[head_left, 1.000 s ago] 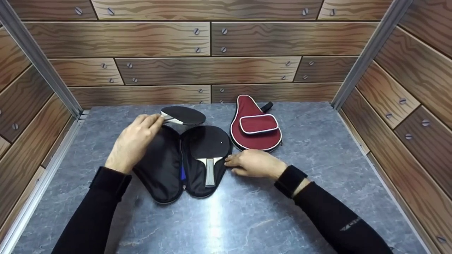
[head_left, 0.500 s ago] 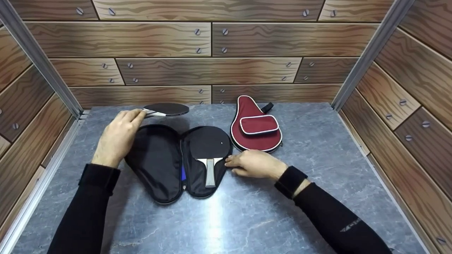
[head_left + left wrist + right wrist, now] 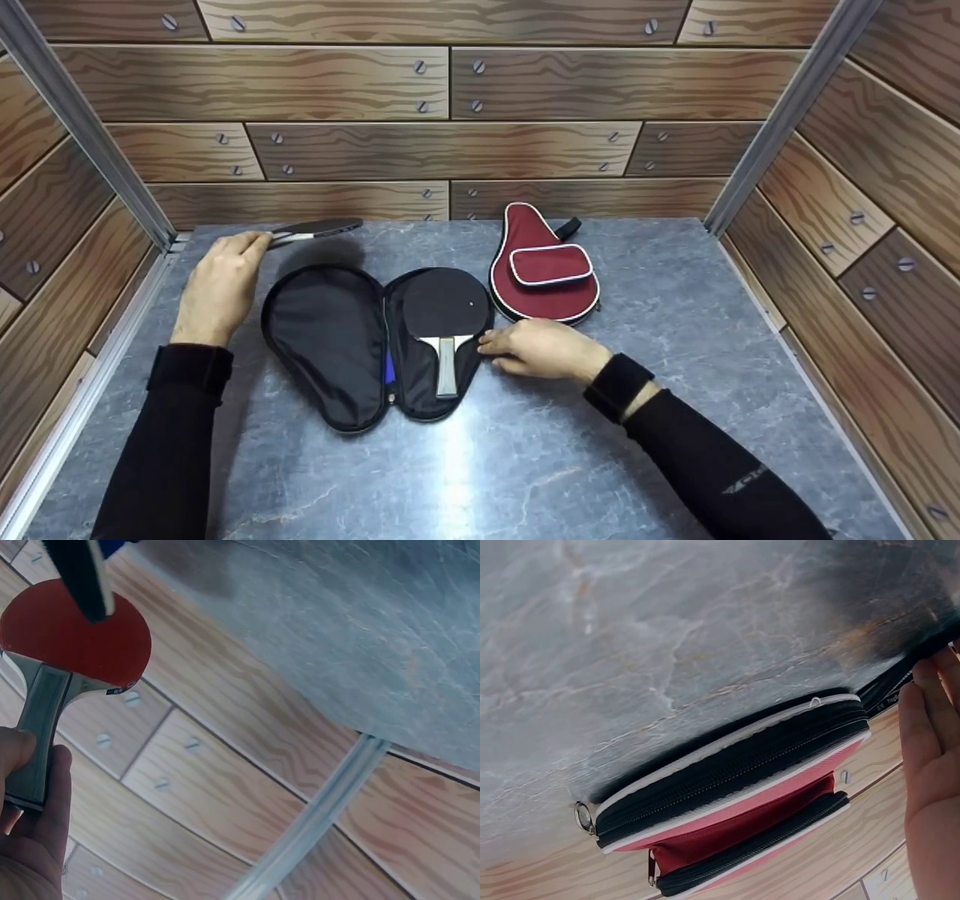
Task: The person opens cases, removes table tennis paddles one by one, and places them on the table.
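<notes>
My left hand (image 3: 219, 289) grips a table tennis paddle (image 3: 324, 227) by its handle, raised behind the open black case (image 3: 322, 345). The left wrist view shows the red face (image 3: 82, 645) of this paddle; its other face is black. Flat in the right half of the case lies a second paddle (image 3: 445, 304), black face up, handle toward me. My right hand (image 3: 550, 348) touches the right edge of the case. In the right wrist view its fingers (image 3: 921, 720) look fairly straight, and their tips are partly cut off.
A red paddle case (image 3: 544, 292) with white piping and a front pocket lies just behind my right hand. Under everything is a grey marbled tabletop (image 3: 600, 465). Wood-patterned walls (image 3: 442, 150) with metal corner rails stand at the back and both sides.
My left hand has carried its paddle leftward, from above the case to behind its left half, and the paddle now appears more edge-on. The right hand and both cases stayed put.
</notes>
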Motion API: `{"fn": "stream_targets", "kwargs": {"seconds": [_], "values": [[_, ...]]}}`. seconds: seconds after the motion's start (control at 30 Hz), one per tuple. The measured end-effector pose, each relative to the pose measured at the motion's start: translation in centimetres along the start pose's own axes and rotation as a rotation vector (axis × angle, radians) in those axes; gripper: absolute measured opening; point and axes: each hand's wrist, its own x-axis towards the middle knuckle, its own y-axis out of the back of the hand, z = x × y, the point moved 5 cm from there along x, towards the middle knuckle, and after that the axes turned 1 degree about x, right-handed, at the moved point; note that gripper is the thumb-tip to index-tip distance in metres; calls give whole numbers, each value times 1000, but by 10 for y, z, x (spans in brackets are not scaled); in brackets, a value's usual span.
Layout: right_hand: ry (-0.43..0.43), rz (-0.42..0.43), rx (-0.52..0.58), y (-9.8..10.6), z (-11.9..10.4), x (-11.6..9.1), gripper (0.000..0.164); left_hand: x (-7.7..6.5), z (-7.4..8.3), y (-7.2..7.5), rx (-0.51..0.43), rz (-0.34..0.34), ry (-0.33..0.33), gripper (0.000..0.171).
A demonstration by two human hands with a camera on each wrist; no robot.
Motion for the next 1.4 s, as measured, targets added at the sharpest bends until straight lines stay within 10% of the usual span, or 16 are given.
{"fn": "stream_targets", "kwargs": {"seconds": [0.9, 1.4], "values": [[13, 4, 33, -3, 2, -2, 36, -17, -67, 1, 19, 41, 374, 47], [9, 3, 49, -2, 2, -2, 36, -39, -86, -8, 66, 1, 440, 48]]}}
